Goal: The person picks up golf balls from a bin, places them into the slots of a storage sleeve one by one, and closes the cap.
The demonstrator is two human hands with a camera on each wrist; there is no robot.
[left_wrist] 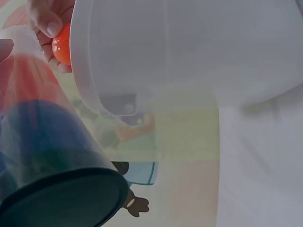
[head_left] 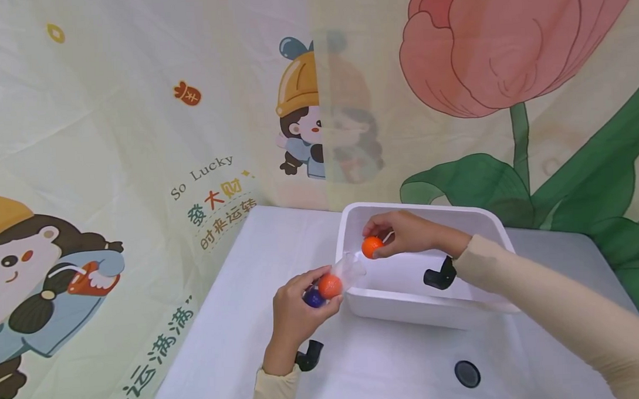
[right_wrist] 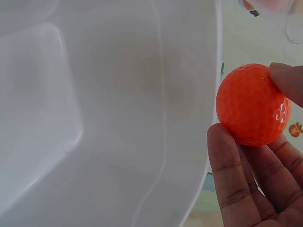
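My right hand (head_left: 405,233) pinches an orange golf ball (right_wrist: 253,104) between thumb and fingers, over the left end of the white tub (head_left: 429,314). My left hand (head_left: 299,309) grips a clear plastic tube (left_wrist: 71,124) just outside the tub's left front corner. Its clear end points toward the tub and the right hand. Inside the tube sit another orange ball (head_left: 330,286) and a dark blue ball (head_left: 315,297), with a greenish patch below them in the left wrist view. A dark cap (left_wrist: 71,198) closes the tube's other end.
On the white table (head_left: 224,338), a round black lid (head_left: 467,374) lies in front of the tub. Small black wrist cameras (head_left: 441,274) show beside both wrists. A printed cloth (head_left: 230,67) with cartoon figures and a large tulip hangs behind and to the left.
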